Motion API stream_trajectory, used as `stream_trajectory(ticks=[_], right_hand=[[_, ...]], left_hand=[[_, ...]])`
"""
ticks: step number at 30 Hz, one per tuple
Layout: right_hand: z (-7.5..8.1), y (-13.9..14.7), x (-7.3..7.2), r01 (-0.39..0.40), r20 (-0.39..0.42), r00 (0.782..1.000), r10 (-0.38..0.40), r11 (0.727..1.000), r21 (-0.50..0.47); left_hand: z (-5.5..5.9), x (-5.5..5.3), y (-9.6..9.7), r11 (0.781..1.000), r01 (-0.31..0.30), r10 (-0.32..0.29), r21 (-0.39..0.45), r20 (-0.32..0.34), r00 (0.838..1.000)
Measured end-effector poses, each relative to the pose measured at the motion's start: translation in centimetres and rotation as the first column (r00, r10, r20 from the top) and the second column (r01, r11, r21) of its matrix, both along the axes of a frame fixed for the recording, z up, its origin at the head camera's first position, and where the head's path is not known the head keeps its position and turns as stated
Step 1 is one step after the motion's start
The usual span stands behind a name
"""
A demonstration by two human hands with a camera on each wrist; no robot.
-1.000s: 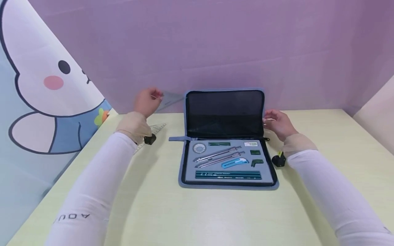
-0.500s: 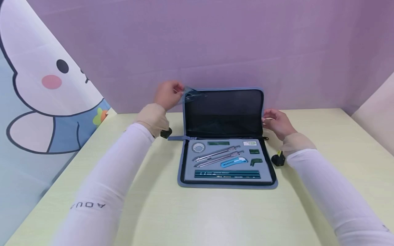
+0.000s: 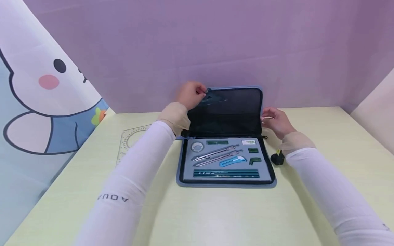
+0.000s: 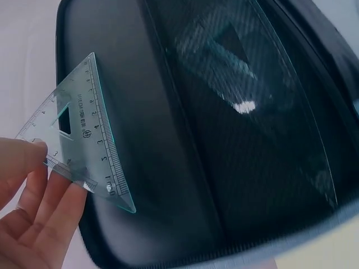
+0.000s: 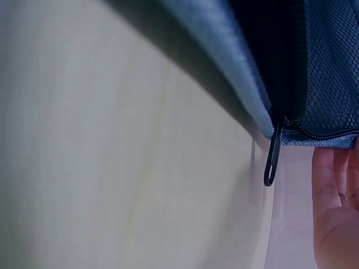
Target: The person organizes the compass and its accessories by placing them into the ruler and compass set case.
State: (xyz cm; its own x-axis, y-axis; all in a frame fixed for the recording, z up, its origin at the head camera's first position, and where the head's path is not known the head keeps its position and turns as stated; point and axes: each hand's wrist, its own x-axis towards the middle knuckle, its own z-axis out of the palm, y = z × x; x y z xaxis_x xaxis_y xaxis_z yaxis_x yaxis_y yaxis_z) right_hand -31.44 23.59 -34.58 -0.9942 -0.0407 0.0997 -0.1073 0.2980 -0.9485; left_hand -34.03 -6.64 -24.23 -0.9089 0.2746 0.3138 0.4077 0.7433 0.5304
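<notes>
My left hand (image 3: pixel 191 95) pinches a clear set square (image 4: pixel 90 131) by one edge, thumb on one face and fingers behind. The set square overlaps the upper left of the raised black lid (image 3: pixel 237 114) of a blue zip case. Another clear triangle (image 4: pixel 244 106) shows in the lid's mesh pocket in the left wrist view. At the lid's right edge, my right hand (image 3: pixel 278 122) holds it with thumb and fingers, the fingers partly behind it. In the case's grey tray (image 3: pixel 187 167) lie two silver compasses (image 3: pixel 215 153), a blue cutter (image 3: pixel 233 161) and green pencils (image 3: pixel 226 173).
A clear template ruler (image 3: pixel 123 143) lies on the table (image 3: pixel 215 215) at left, partly under my left forearm. A round tape-like ring (image 3: pixel 197 147), a white eraser (image 3: pixel 248 142) and small green pieces (image 3: pixel 254 160) also sit in the tray. A purple backdrop (image 3: pixel 154 51) rises behind.
My left hand has carried the set square rightward from beside the case to in front of the lid's upper left. The right hand stays at the lid's edge.
</notes>
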Motion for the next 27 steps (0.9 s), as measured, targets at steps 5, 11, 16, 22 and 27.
stream_trajectory(ticks=[5,11,16,22,27], right_hand=[[0.1,0.0,0.3,-0.008,-0.014,1.000,0.008,1.000,-0.025],[0.0,-0.1,0.4,-0.023,-0.029,0.999,0.022,0.999,-0.028],[0.0,-0.2,0.5,-0.010,-0.031,0.999,0.010,1.000,-0.015],[0.1,-0.3,0.7,-0.017,-0.022,1.000,0.016,0.999,-0.037],[0.1,-0.5,0.7,-0.026,-0.022,0.999,0.025,0.999,-0.044]], left_hand=[[-0.5,0.0,1.3,0.999,0.032,-0.032,0.008,0.017,0.999],[-1.2,0.2,2.4,0.999,0.042,-0.043,0.015,0.047,0.998],[-1.7,0.3,3.3,0.998,0.068,-0.068,0.010,0.057,0.996],[-2.5,0.4,4.2,0.997,0.072,-0.071,-0.010,0.070,0.995],[-3.1,0.2,4.8,0.997,0.082,-0.080,-0.014,0.081,0.993]])
